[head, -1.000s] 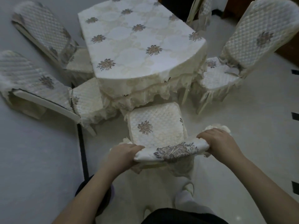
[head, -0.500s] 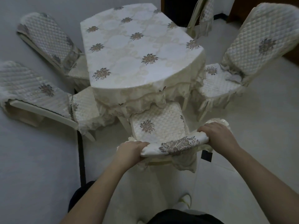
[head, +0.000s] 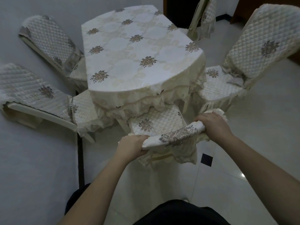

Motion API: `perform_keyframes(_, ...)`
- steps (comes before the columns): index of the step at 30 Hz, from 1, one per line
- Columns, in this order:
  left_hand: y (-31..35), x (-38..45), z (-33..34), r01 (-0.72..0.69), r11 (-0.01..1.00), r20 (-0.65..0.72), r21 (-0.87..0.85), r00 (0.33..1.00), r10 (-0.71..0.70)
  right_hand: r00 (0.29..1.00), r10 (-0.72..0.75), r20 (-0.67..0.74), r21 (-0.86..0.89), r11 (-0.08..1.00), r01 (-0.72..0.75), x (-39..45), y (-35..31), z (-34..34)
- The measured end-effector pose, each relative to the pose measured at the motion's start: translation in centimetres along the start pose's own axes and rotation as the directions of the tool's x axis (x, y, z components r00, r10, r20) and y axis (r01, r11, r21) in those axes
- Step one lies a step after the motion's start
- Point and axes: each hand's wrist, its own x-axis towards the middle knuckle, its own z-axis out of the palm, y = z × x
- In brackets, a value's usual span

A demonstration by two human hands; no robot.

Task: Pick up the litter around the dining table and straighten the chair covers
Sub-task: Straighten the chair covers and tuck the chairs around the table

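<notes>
The nearest chair stands at the table's front edge with a cream quilted seat cover (head: 159, 121) carrying a grey flower motif. Its back cover (head: 175, 138), cream with a grey-brown embroidered edge and lace trim, lies bunched along the top of the backrest. My left hand (head: 132, 147) grips the left end of that back cover. At the right end, my right hand (head: 214, 125) grips the same cover. The dining table (head: 138, 56) is draped in a cream flowered cloth with a lace skirt. No litter shows in this view.
Two covered chairs (head: 37, 90) (head: 48, 41) stand at the table's left against a grey wall. Another covered chair (head: 253, 52) stands at the right and one (head: 203, 17) at the far side. Glossy white tiles with small black insets (head: 206, 159) spread to the right.
The chair has moved toward the table, its seat now partly under the lace skirt. Both hands kept their grip on the back cover and travelled forward with it.
</notes>
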Motion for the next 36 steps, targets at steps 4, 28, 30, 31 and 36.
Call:
perform_keyframes(4,-0.7,0.6,0.6,0.012,1.000,-0.016,0.005,1.000,-0.012,1.000,-0.013,-0.004,0.010,1.000,0.013,0.8,0.2,0.5)
perform_keyframes(28,-0.5,4.7,2.5,0.156,0.985,0.088,-0.078,0.985,-0.149,0.996,0.077,0.053,0.006,0.997,-0.077,5.6,2.6,1.9)
perform_keyframes(30,-0.4,5.1,2.5,0.173,0.982,0.140,-0.082,0.977,-0.161,0.997,0.065,0.048,0.003,0.998,-0.065,5.9,3.0,1.7)
perform_keyframes(31,-0.3,5.2,2.5,0.184,0.979,0.165,-0.091,0.972,-0.167,0.997,0.061,0.050,-0.002,0.998,-0.061,6.0,3.1,1.6)
perform_keyframes(36,-0.4,5.4,2.1,0.187,0.976,0.181,-0.109,0.969,-0.166,0.997,0.059,0.051,-0.010,0.998,-0.058,6.1,3.0,1.6)
